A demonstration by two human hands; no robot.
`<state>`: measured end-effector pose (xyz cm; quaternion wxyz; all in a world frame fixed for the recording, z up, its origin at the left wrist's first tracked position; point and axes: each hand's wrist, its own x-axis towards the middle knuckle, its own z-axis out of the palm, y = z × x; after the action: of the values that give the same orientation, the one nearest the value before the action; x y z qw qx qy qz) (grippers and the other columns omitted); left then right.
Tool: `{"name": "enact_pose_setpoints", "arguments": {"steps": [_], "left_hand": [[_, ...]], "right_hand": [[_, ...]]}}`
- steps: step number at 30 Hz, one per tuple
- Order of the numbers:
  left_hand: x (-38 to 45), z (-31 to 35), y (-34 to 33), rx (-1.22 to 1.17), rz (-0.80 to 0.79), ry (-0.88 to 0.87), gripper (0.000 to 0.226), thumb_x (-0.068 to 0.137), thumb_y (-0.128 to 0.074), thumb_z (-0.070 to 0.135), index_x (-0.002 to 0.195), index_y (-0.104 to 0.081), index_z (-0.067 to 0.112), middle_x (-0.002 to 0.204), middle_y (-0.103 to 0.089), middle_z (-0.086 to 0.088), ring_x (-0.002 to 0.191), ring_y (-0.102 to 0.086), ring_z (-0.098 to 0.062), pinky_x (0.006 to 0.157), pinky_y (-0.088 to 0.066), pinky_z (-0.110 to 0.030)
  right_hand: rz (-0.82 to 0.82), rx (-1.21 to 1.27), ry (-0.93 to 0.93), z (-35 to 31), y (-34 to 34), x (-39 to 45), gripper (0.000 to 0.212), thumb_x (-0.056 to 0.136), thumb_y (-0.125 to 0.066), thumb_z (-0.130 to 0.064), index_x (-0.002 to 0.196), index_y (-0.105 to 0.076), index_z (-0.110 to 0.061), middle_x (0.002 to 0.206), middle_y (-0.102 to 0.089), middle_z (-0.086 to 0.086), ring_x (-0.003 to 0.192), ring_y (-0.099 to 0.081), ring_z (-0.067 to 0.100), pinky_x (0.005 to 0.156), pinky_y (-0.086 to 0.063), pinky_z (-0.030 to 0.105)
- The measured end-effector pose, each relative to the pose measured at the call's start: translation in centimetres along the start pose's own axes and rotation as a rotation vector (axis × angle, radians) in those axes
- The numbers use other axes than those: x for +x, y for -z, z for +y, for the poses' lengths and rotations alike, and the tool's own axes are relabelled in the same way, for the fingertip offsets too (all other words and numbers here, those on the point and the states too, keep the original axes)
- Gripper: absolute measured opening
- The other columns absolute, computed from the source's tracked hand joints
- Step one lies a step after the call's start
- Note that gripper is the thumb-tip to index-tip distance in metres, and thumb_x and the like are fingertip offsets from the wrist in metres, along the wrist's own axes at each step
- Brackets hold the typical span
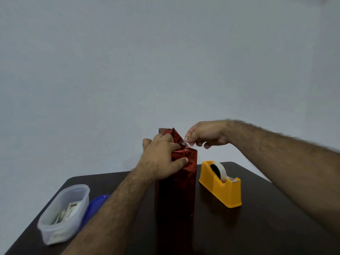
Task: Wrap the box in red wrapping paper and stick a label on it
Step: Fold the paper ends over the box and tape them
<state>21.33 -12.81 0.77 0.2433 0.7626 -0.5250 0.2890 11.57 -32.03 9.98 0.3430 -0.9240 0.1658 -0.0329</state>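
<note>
A tall box wrapped in shiny red paper (177, 188) stands upright in the middle of the dark table (257, 227). My left hand (161, 159) grips its top end, fingers curled over the folded paper, thumb on the near face. A triangular paper flap (174, 135) sticks up behind that hand. My right hand (206, 134) hovers just right of the flap and pinches a small clear piece of tape (186, 143) at the box's top corner.
A yellow tape dispenser (220, 184) with a white roll stands right of the box. At the left sits a clear plastic tub (64, 212) holding paper labels, with its blue lid (95, 205) beside it. A plain wall rises behind the table.
</note>
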Motion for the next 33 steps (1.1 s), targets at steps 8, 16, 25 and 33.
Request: {"name": "enact_pose_setpoints", "arguments": {"steps": [8,16,25,33], "left_hand": [[-0.1,-0.1,-0.1,0.001,0.005,0.004,0.052,0.092,-0.059,0.07,0.133,-0.07,0.039,0.107,-0.047,0.016,0.112,-0.039,-0.008,0.094,-0.022,-0.039],[-0.1,-0.2,-0.2,0.023,0.021,0.017,0.051,0.092,-0.057,0.07,0.129,-0.072,0.038,0.108,-0.05,0.015,0.111,-0.041,-0.009,0.095,-0.022,-0.039],[-0.2,0.2,0.1,0.051,0.017,0.021,0.052,0.092,-0.059,0.068,0.131,-0.072,0.036,0.106,-0.051,0.014,0.113,-0.044,-0.011,0.094,-0.021,-0.038],[-0.1,0.0,0.1,0.035,0.017,0.019,0.052,0.091,-0.06,0.069,0.128,-0.074,0.034,0.108,-0.051,0.013,0.116,-0.045,-0.012,0.1,-0.025,-0.041]], "right_hand": [[-0.018,-0.035,-0.067,0.0,-0.6,0.6,0.008,0.1,-0.07,-0.023,0.095,-0.074,-0.017,0.08,-0.062,-0.006,0.07,-0.042,0.012,0.063,-0.039,0.028],[0.1,-0.209,-0.167,-1.3,-1.1,1.2,0.019,0.088,-0.082,-0.025,0.087,-0.071,-0.01,0.079,-0.055,0.0,0.062,-0.038,0.015,0.059,-0.04,0.029],[0.169,-0.09,-0.243,-0.4,-0.6,1.2,0.038,0.076,-0.095,-0.033,0.087,-0.07,-0.007,0.078,-0.062,0.0,0.06,-0.04,0.014,0.06,-0.043,0.027],[0.129,0.215,-0.206,6.8,-3.5,1.1,0.06,0.087,-0.067,-0.073,0.103,-0.068,-0.016,0.093,-0.057,-0.001,0.068,-0.043,0.012,0.062,-0.044,0.028]]}}
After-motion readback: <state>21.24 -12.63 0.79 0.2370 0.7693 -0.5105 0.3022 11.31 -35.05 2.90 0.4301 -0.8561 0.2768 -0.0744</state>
